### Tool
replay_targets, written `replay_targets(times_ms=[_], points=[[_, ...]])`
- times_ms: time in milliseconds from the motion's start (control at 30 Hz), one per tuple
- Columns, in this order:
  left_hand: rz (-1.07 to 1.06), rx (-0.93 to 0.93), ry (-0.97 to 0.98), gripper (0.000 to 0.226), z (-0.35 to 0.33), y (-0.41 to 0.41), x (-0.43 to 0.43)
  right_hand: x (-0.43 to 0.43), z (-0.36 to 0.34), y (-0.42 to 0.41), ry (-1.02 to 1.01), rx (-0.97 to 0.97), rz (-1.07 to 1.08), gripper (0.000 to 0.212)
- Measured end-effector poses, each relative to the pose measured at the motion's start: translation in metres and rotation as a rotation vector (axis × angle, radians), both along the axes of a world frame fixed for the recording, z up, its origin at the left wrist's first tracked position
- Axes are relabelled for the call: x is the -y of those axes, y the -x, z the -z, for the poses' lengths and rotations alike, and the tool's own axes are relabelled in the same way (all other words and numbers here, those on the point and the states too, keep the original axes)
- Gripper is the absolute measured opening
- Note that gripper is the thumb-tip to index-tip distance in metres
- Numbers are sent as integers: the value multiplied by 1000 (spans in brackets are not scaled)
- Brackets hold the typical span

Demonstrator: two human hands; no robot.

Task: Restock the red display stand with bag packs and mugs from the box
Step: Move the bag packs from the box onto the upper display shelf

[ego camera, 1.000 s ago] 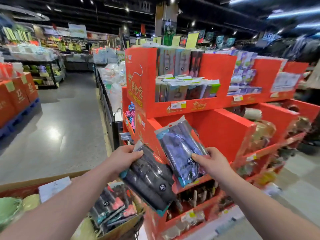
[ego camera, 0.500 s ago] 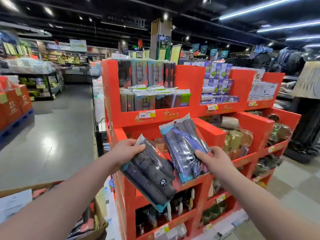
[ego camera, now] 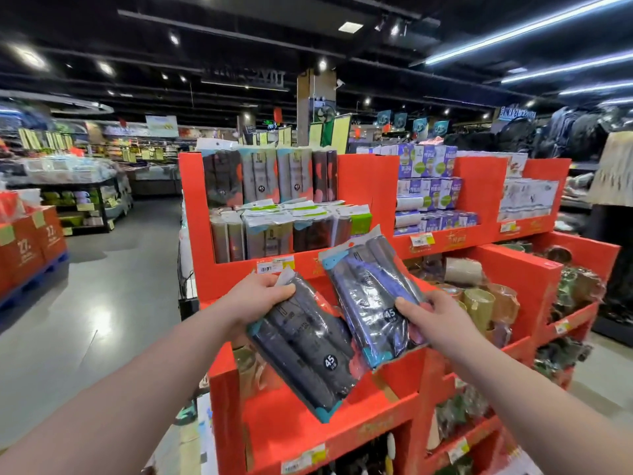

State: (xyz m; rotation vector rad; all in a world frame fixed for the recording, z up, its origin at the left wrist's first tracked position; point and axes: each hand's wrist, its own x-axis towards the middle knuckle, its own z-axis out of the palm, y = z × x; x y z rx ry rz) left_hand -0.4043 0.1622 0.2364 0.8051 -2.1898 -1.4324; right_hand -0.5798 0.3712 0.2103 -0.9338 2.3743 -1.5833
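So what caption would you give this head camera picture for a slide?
Left hand holds a black bag pack, right hand a blue bag pack, before the red display stand.

Orange boxes [ego camera: 32,246] left; perhaps jackets [ego camera: 579,132] right.

Single view — the camera sits on my head, wide-angle, facing forward and slightly down along my forearms. My left hand [ego camera: 257,296] with the black bag pack [ego camera: 305,344] and my right hand [ego camera: 438,313] with the blue bag pack [ego camera: 370,296] sit nearest the lens. The red display stand [ego camera: 363,186] stands just beyond — the aisle floor [ego camera: 102,303] recedes at left.
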Motion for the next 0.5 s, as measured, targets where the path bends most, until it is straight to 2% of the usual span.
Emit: replay_targets(times_ms=[200, 500], points=[[-5, -64, -17, 15, -20, 41, 47, 47, -24, 40, 88, 11, -54, 22], [-68, -87, 28, 13, -40, 58, 112, 148, -39, 82, 119, 6, -201, 38]])
